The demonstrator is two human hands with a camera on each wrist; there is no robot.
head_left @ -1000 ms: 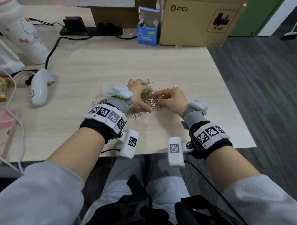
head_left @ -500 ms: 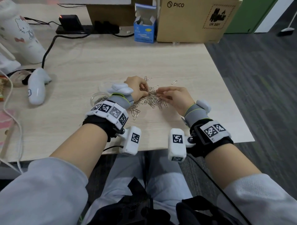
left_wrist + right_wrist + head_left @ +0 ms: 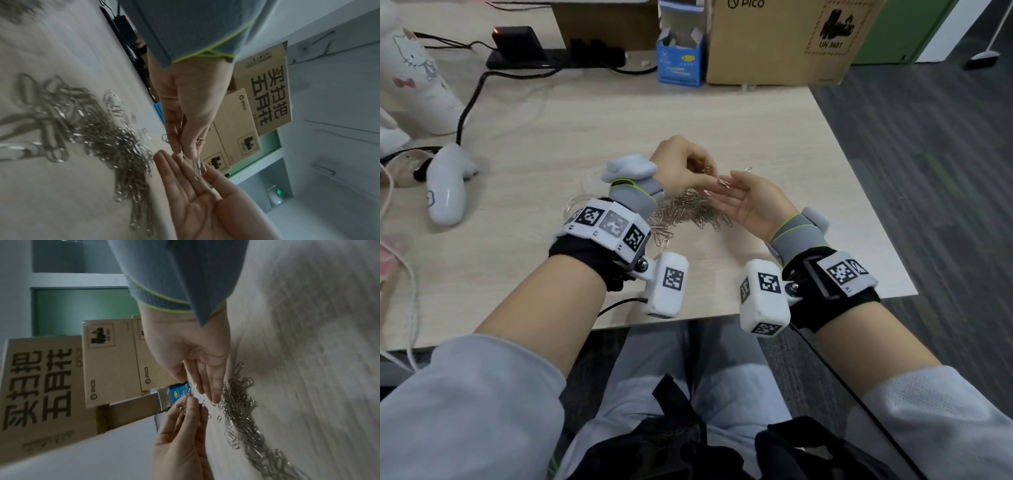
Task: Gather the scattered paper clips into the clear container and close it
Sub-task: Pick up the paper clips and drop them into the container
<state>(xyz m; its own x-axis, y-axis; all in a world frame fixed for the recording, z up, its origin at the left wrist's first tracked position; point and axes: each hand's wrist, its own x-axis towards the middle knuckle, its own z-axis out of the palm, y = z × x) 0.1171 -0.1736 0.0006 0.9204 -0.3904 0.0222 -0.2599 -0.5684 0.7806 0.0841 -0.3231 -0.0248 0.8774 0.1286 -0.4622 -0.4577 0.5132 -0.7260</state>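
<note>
A heap of silver paper clips (image 3: 688, 214) (image 3: 102, 138) (image 3: 242, 415) lies on the wooden table (image 3: 619, 130), between my two wrists. Just above its far side, my left hand (image 3: 707, 173) (image 3: 189, 151) (image 3: 191, 404) pinches a few paper clips over my right hand's fingers. My right hand (image 3: 736, 193) (image 3: 197, 191) (image 3: 207, 386) is open and palm-up, its fingers straight, with a clip or two resting on them. One stray clip (image 3: 748, 169) lies beyond the hands. Only the rim of the clear container (image 3: 576, 205) shows, behind my left wrist.
A white controller (image 3: 446, 192) and a black cable (image 3: 469, 102) lie at the left. A small blue box (image 3: 680, 58) and a cardboard box (image 3: 777, 41) stand at the back. The table's right edge (image 3: 859, 185) runs close to my right hand.
Both hands have come up off the heap. My right hand turned palm-up and opened, while my left hand rose with a few clips pinched in it.
</note>
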